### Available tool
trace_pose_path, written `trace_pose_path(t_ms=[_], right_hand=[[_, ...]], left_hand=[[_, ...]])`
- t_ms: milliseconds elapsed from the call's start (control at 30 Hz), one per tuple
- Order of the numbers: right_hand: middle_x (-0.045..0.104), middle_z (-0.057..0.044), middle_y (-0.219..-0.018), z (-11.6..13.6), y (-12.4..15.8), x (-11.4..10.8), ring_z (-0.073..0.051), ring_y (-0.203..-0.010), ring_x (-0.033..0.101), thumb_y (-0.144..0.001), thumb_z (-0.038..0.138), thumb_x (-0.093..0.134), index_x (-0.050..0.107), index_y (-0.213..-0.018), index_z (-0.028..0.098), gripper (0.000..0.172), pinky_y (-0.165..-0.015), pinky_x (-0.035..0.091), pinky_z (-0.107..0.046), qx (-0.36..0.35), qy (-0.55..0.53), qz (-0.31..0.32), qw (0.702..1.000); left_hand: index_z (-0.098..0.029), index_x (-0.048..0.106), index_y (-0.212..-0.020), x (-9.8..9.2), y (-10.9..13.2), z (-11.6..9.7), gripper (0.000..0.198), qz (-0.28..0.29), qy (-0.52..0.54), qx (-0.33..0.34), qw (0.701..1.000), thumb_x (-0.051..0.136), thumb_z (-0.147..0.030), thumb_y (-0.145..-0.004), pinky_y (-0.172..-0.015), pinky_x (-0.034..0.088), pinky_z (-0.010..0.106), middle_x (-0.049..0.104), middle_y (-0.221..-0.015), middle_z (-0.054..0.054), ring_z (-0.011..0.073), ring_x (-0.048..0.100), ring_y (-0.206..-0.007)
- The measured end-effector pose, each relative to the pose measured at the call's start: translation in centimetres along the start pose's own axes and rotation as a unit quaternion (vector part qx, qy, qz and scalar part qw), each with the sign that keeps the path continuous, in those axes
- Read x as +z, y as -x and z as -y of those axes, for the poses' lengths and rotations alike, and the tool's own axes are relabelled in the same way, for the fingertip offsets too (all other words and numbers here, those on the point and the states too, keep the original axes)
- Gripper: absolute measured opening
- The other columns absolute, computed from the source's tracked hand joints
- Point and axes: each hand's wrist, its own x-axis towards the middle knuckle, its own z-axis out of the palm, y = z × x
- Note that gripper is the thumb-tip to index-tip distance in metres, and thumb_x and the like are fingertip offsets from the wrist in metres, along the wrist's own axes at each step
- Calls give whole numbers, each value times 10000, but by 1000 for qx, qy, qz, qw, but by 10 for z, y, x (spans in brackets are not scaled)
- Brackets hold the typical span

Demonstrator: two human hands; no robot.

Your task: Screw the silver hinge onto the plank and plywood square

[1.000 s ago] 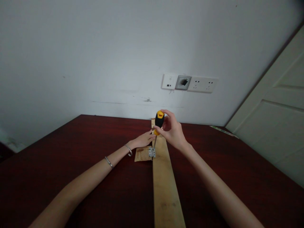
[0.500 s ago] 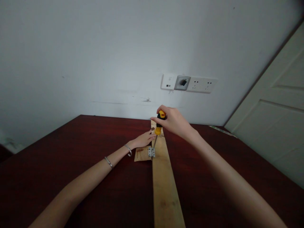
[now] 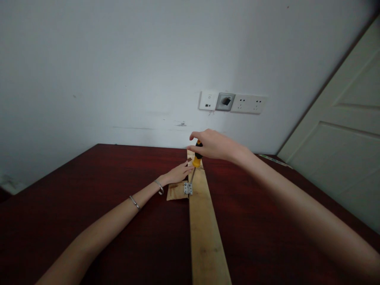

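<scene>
Right hand pinching screwdriver, left hand spread on plank, wall-plate marking illegible

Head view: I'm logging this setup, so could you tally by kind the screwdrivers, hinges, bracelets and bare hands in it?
Screwdriver: 1
Hinge: 1
Bracelets: 2 (wrist bracelet, forearm bracelet)
Hands: 2 (left hand, right hand)
Total: 6

Pale scuffed wall, white socket panel beside a grey-framed outlet, panelled door at right, dark red table
</scene>
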Motion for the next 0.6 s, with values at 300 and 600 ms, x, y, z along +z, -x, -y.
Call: trace_pose_path(t_ms=[300,600], right_hand=[[659,-136,-1111,5,3,-2,-286,-914,630,-788,433,571,598,-1208,195,484,-684,446,-354,-3,10,12,1000],[663,-115,-1084,6,0,1,-264,-903,626,-794,369,556,603,-1185,208,425,-671,442,-341,-14,5,-11,1000]], left_hand=[[-194,549,-1265,2,-2,5,371,7,-14,14,1000,307,-299,-1004,-1125,295,405,469,-1407,67,210,421,-1302],[-161,564,-1235,1,-1,3,389,7,-8,-2,1000,300,-330,-1005,-1130,287,398,504,-1371,94,226,437,-1290]])
